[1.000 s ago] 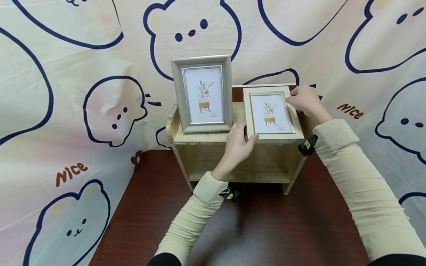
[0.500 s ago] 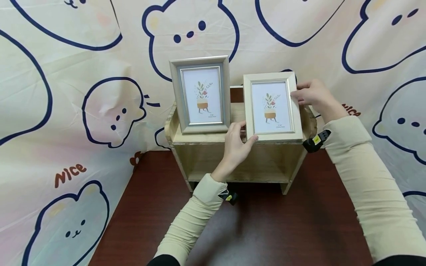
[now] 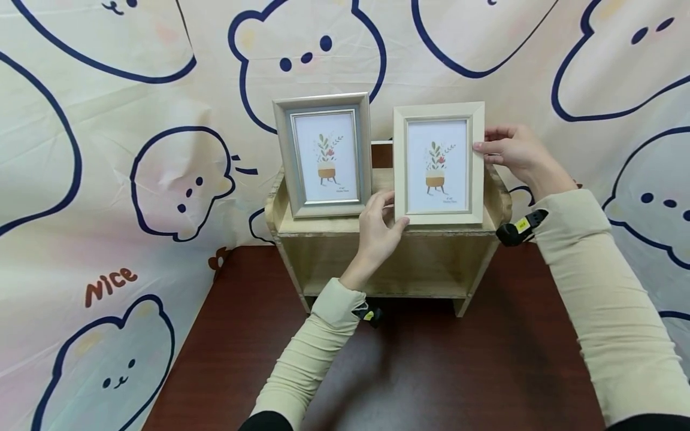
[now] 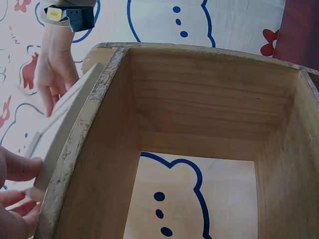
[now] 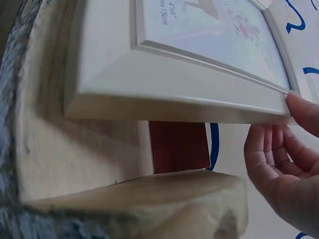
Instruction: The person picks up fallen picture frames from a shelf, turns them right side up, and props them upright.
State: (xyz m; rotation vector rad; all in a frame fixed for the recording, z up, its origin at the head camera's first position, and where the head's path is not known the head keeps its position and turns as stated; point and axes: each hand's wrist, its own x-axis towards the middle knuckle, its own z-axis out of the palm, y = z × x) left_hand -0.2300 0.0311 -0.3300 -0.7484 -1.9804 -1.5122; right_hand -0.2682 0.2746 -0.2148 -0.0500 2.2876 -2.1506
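A cream picture frame [image 3: 474, 185] with a potted-plant print stands nearly upright on the right part of a small wooden shelf [image 3: 334, 231]. My left hand [image 3: 376, 232] pinches its lower left corner, thumb in front. At the right side edge, my right hand [image 3: 521, 152] holds the frame with its thumb on the front and fingers behind. Seen from the right wrist, the thumb of the right hand [image 5: 286, 167] touches the border of the cream frame [image 5: 189, 82]. Left of it, a silver-grey picture frame [image 3: 326, 161] with the same print leans back slightly on the shelf.
The shelf has an open lower compartment [image 3: 377, 266] and rounded side walls. It stands on a dark red-brown table [image 3: 431, 371]. Behind hangs a cream cloth [image 3: 162, 108] with blue-outlined bears. Wrist cameras [image 3: 521, 227] sit on both cuffs.
The cream frame has tilted up from leaning far back to nearly upright. My right hand has shifted right and slightly up with its edge; my left hand stays at the lower left corner.
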